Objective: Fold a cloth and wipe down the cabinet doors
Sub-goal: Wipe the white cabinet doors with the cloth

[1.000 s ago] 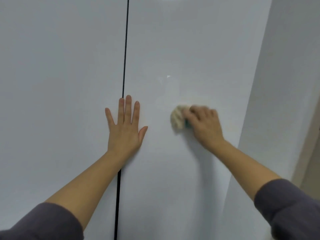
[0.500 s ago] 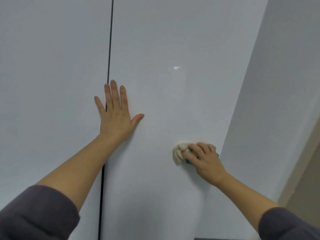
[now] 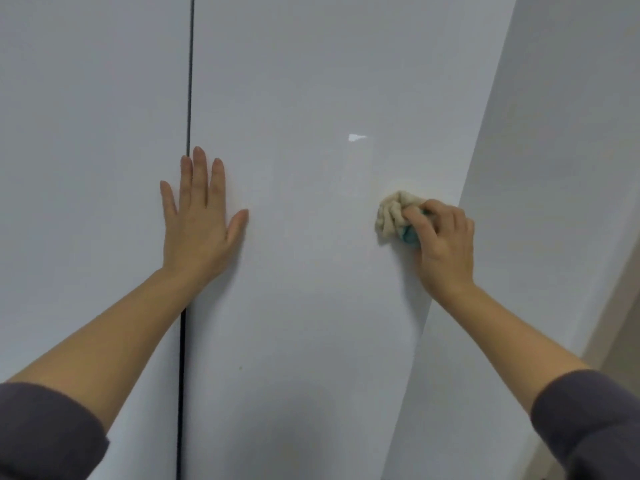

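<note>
Gripping bunched beige cloth (image 3: 393,216), right hand (image 3: 445,247) presses glossy white cabinet door (image 3: 304,306).

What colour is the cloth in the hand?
The bunched soft cloth is mostly cream-beige, with a teal-blue bit beside the right hand, shown in the head view.

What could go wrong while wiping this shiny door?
The left hand lies flat on the glossy door, so it might leave fingerprints. The cloth is bunched in the right hand, so it may miss spots, like the speck lower down. It sits near the door's right edge and could slip off.
</note>
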